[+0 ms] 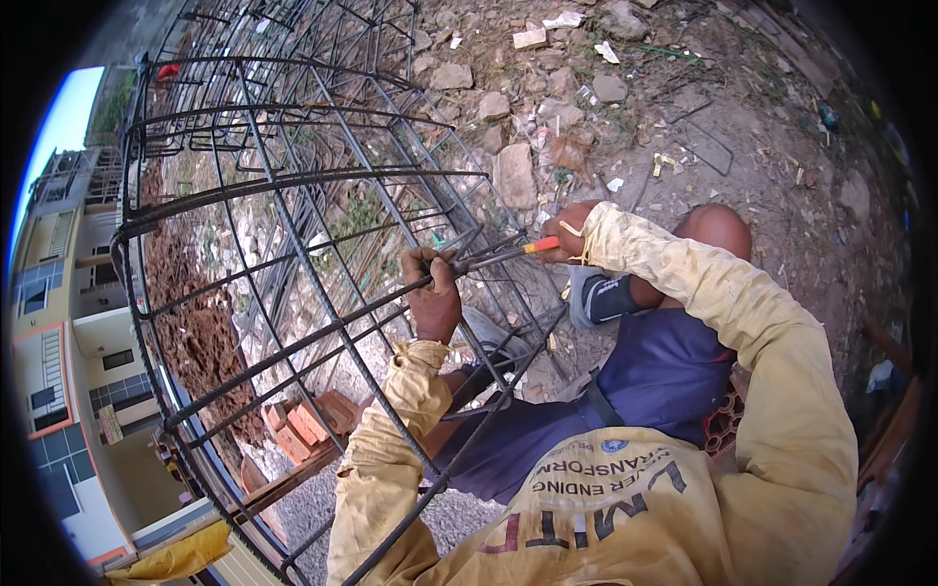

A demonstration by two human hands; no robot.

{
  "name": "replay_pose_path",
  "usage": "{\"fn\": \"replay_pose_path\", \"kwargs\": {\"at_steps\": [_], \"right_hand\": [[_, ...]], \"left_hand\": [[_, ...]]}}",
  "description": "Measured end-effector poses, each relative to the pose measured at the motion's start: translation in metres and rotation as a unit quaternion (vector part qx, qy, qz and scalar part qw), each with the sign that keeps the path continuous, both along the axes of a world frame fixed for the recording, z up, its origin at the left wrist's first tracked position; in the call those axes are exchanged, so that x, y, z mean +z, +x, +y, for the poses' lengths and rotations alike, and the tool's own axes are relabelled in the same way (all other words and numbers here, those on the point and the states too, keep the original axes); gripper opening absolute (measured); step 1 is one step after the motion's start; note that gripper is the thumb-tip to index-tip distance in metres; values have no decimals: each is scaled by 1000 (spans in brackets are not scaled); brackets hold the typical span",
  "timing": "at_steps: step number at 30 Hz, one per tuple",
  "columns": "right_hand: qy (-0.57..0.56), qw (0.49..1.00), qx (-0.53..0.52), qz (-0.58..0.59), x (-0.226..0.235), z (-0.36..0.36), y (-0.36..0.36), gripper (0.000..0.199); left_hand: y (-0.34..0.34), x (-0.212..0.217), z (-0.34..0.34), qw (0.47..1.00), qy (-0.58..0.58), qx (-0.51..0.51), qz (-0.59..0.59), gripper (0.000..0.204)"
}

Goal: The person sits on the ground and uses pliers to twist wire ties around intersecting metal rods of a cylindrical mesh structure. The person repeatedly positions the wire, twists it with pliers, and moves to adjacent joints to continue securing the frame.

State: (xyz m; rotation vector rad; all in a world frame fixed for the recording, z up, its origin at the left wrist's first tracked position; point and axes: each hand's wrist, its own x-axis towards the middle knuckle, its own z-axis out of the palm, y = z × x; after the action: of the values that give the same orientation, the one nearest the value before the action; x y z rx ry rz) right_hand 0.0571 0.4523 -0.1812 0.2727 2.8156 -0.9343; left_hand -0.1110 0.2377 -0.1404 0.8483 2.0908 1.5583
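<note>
A cage of dark steel reinforcing bars [283, 205] stretches from the far left to just in front of my body. My left hand [433, 298] is closed around a bar at the cage's near right side, thumb and fingers bent over it. My right hand [570, 232] grips an orange-handled metal tool [539, 245]. Its slim shank points left and meets the bars right beside my left fingers. The tool's tip is too small to make out, and so is any tie wire there. My right fingers are partly hidden behind the hand and sleeve.
Orange bricks [311, 425] lie to the left beneath the cage, near a wooden plank [293, 479]. Stones [515, 176] and litter cover the ground ahead. My knee [716, 230] and shoes [591, 296] are close by. Buildings [93, 361] stand at far left.
</note>
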Motion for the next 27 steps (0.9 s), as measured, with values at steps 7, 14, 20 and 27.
{"fn": "replay_pose_path", "kwargs": {"at_steps": [7,14,20,27], "right_hand": [[-560,786,-37,-258,5,-26,21,50],[-71,983,-68,152,23,-42,39,61],[16,974,-89,208,10,-57,53,53],[-752,583,-67,-300,13,-29,30,64]], "left_hand": [[0,-3,1,999,1,-3,-35,6],[-3,-10,-5,1000,3,17,-8,10],[2,0,2,998,-40,24,40,15],[-1,-17,0,999,0,38,13,15]]}}
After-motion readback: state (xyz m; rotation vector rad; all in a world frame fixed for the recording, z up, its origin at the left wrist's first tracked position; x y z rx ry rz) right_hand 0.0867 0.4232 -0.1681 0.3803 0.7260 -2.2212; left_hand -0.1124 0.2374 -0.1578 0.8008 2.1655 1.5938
